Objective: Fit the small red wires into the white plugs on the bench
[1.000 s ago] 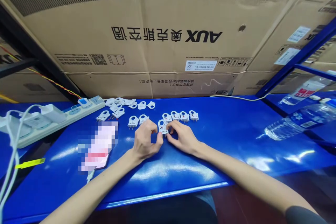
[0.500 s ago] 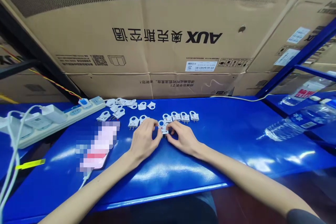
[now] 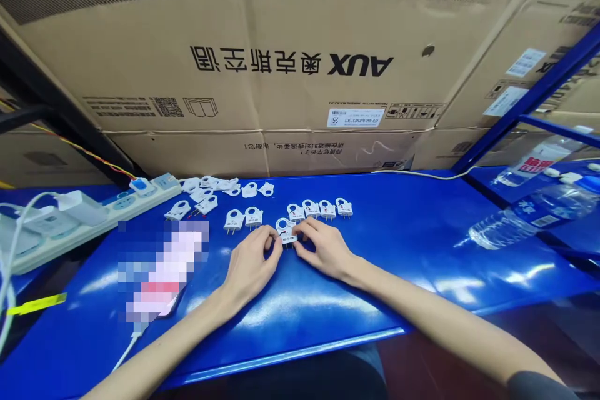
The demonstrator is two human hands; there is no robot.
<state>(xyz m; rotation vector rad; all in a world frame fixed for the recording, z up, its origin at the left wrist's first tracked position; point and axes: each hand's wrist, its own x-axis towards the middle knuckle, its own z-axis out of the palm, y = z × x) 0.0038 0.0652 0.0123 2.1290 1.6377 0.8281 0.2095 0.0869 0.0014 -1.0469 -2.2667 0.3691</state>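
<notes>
A white two-pin plug (image 3: 287,237) with a ring-shaped handle is held low over the blue table, its ring facing away from me and its pins toward me. My left hand (image 3: 252,262) is closed at the plug's left edge, thumb and fingertips against it. My right hand (image 3: 327,249) pinches its right side. Just beyond my hands stands a row of similar plugs (image 3: 327,209). Two more plugs (image 3: 254,217) lie past my left hand. A loose pile of white plug pieces (image 3: 206,185) sits further back at left.
The blue table (image 3: 375,312) carries a phone (image 3: 180,262), blurred out, with a cable. A power strip (image 3: 112,215) with chargers runs along the left. Water bottles (image 3: 539,212) lie at right by a blue rack post (image 3: 504,115). A large cardboard box (image 3: 281,25) walls the back.
The left hand has drawn slightly back toward me, uncovering the second plug beyond it. Both hands still grip the plug, which shows more of its face. The view has shifted slightly.
</notes>
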